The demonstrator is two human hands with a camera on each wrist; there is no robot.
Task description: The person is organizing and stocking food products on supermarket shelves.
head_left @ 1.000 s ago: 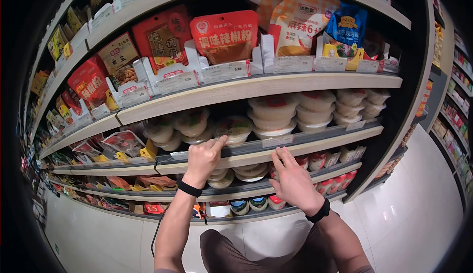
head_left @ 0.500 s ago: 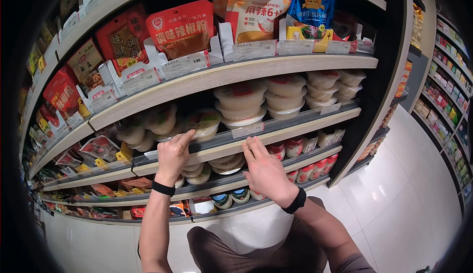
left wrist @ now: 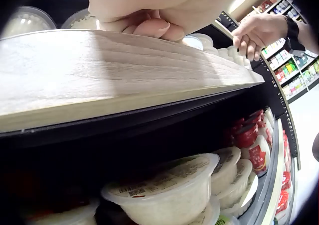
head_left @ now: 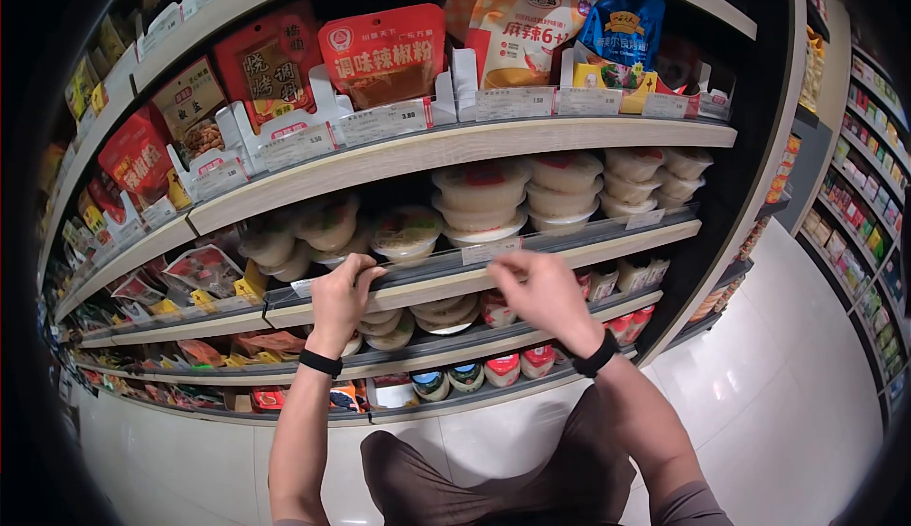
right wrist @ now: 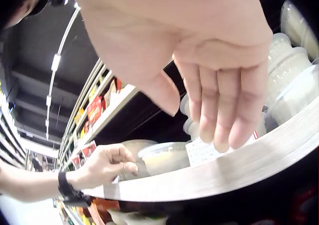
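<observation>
My left hand (head_left: 338,302) rests at the front edge of the middle shelf (head_left: 432,291), with its fingers curled over the rail. In the left wrist view its fingertips (left wrist: 153,28) bunch together just above the pale wood edge, and nothing shows between them. A lidded clear plastic bowl (head_left: 406,232) stands right behind that hand. My right hand (head_left: 550,296) hovers before the same shelf edge, its fingers loosely extended and holding nothing. The right wrist view shows those fingers (right wrist: 212,98) hanging in front of a white price tag (head_left: 492,250).
Stacked lidded bowls (head_left: 479,194) fill the shelf to the right of the single bowl. Seasoning pouches (head_left: 384,56) stand on the shelf above. More bowls (left wrist: 164,190) and red-capped containers (left wrist: 256,150) sit below. A dark upright panel (head_left: 759,99) closes the right end.
My right hand has lifted from the shelf edge and moved right. The left index finger, earlier reaching toward the single bowl, has drawn back to the rail. The head view has shifted.
</observation>
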